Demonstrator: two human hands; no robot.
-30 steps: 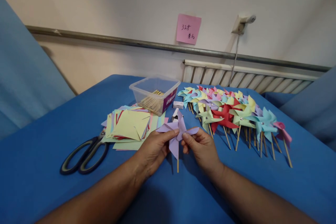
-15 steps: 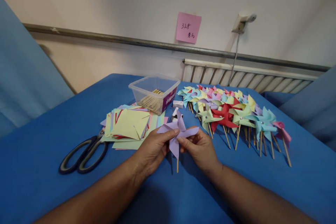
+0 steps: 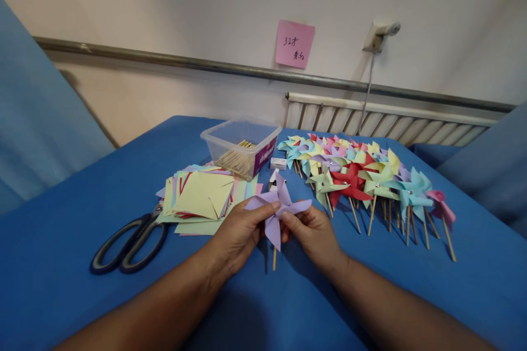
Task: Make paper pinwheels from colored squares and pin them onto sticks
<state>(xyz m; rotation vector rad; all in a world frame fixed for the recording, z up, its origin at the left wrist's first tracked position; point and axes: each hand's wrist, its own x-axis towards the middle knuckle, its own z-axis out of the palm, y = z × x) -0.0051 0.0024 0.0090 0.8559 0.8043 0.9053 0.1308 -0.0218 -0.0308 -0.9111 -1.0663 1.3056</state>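
A purple paper pinwheel [image 3: 272, 230] is held upright between both hands above the blue-covered table. My left hand [image 3: 241, 236] is closed on it, the thumb pressed near its centre. From the other side my right hand [image 3: 315, 236] pinches it, thumb also close to the middle. The wooden stick [image 3: 274, 259] shows below the lowest blade; its upper part and the fingers behind the paper are hidden. Just behind the pinwheel stands a small open box [image 3: 273, 180], partly covered by a blade.
Cut paper sheets [image 3: 201, 194] and large scissors [image 3: 132, 244] lie at left. Behind them stands a clear plastic tub [image 3: 214, 140] of wooden sticks. Many finished pinwheels [image 3: 349, 184] fill the right side. A small white box [image 3: 278, 163] lies beside the tub.
The stick's lower end has swung slightly left below the purple pinwheel. Both hands keep their hold in almost the same place.
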